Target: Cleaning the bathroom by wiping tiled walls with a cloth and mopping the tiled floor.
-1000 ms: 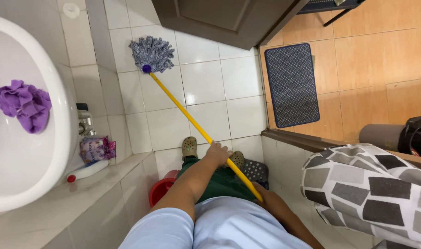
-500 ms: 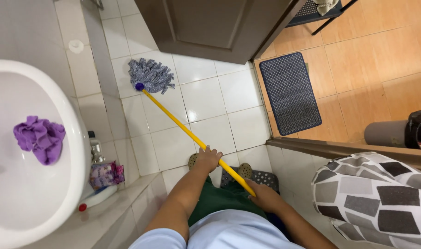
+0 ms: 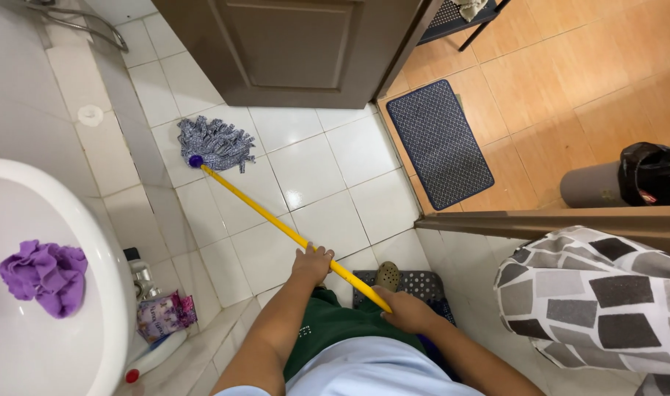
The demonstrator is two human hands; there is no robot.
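Mopping the white tile floor (image 3: pixel 313 169) — both hands on the yellow mop handle (image 3: pixel 276 224). Left hand (image 3: pixel 311 264) is wrapped round the shaft further down toward the head, fingers curled shut on it; right hand (image 3: pixel 408 312) grips the near end, closed w/ thumb along the top.

To do this well, I'd judge: keep hands apart as they are for leverage, push w/ the right, steer w/ the left, keep the head flat on the tile & work the strands along the wall edge and grout lines w/o lifting.

The grey string mop head (image 3: pixel 214 143) lies spread on the floor well ahead of both hands, up and to the left — near the base of the brown door (image 3: pixel 291 51) and just beside the tiled wall. Handle runs diagonally from it back to the hands.
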